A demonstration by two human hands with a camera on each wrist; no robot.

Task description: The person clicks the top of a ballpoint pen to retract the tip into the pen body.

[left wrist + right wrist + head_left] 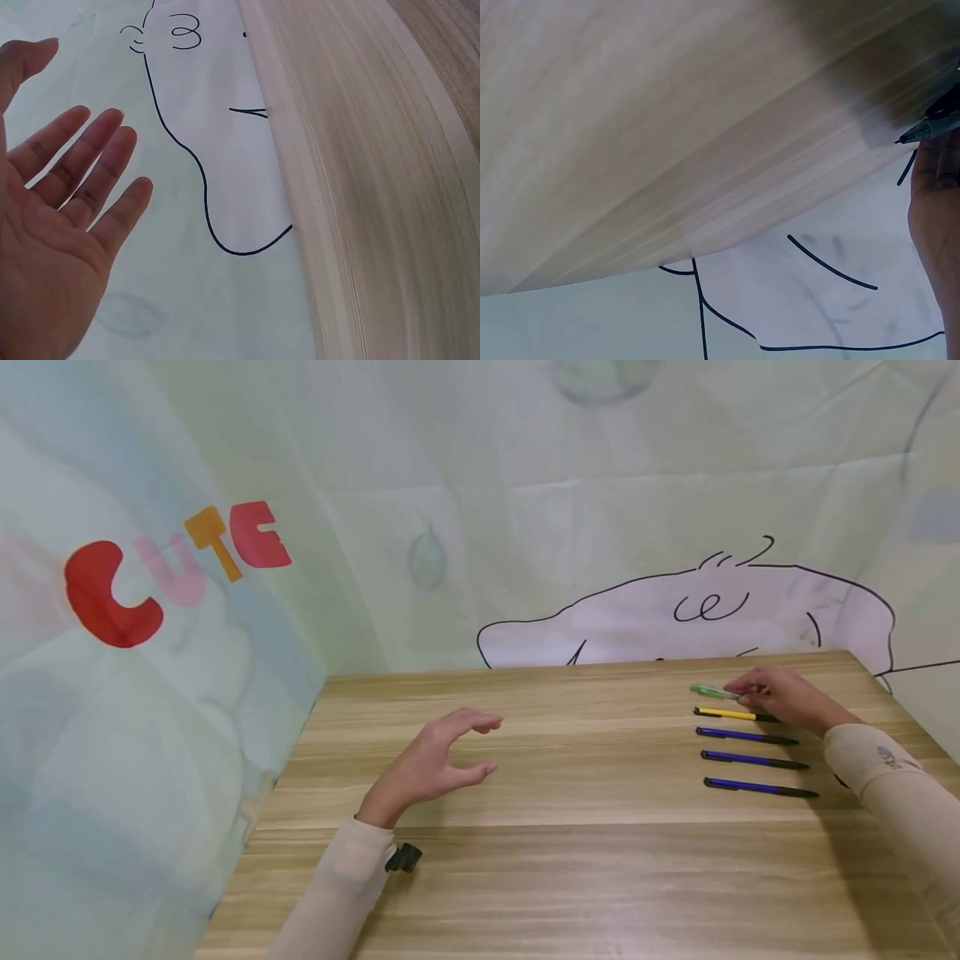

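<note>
My right hand is at the far right of the table, its fingers pinching a green pen at its right part. The hand hides the rest of that pen. In the right wrist view, a dark pen tip shows beside the fingers. Just in front of the green pen lies a yellow pen with black ends. My left hand hovers over the table's left half, thumb and fingers spread apart, holding nothing; the left wrist view shows its bare palm.
Three blue pens with black tips lie in parallel rows nearer to me, lined up below the yellow one. The wood-grain table meets a printed curtain at its back and left edges.
</note>
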